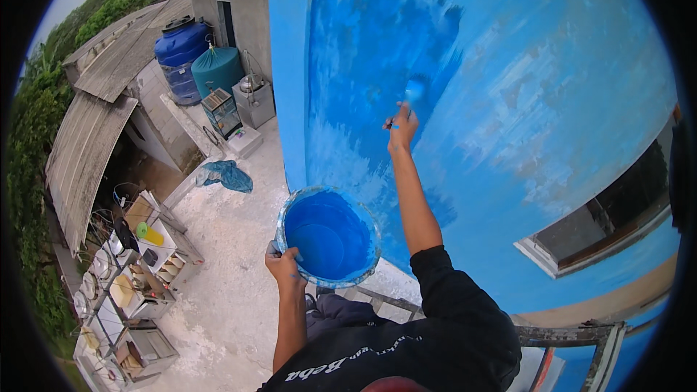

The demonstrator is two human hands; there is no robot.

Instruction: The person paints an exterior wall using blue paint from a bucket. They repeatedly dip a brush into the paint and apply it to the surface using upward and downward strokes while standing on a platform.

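Note:
My left hand (282, 263) grips the rim of a paint bucket (328, 236) holding blue paint, level with my chest. My right hand (401, 128) is raised and holds a paint brush (414, 91) whose blue bristles press against the wall (523, 65). Around the brush the wall carries a darker, fresh blue patch, while paler, streaky blue lies to the right. My sleeves are black.
A window opening (602, 221) sits in the wall at lower right. Scaffold bars (573, 337) show below me. Far below lie a concrete terrace (232, 276), a blue cloth heap (226, 174), two water tanks (196, 62), a cage (221, 111) and shelves of kitchenware (138, 276).

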